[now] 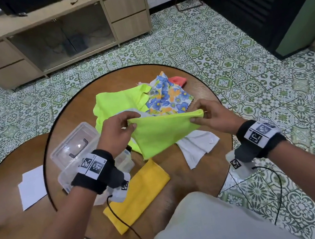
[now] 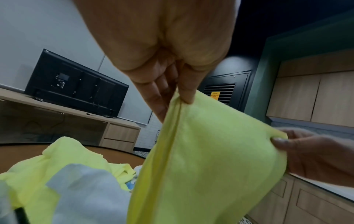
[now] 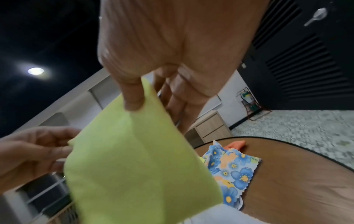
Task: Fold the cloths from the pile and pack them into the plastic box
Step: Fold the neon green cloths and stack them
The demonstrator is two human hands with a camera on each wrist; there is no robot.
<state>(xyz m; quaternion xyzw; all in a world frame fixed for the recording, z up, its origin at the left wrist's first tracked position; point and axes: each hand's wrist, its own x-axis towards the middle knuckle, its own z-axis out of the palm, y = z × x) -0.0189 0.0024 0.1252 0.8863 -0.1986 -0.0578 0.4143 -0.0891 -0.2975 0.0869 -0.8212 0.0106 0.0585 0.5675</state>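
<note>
1. Round wooden table (image 1: 201, 99) lies below both hands.
2. Neon yellow-green cloth (image 1: 161, 133) hangs between them, above the table.
3. Clear plastic box (image 1: 73, 146) sits just left of the left hand (image 1: 117, 132).
4. Left hand pinches the cloth's left corner; right hand (image 1: 212, 116) pinches its right corner.

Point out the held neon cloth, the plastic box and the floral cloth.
held neon cloth (image 1: 161, 137): head view, middle of the hanging panel.
plastic box (image 1: 68, 176): head view, its clear near wall by the left wrist.
floral cloth (image 1: 166, 97): head view, middle of the blue-flowered print.
</note>
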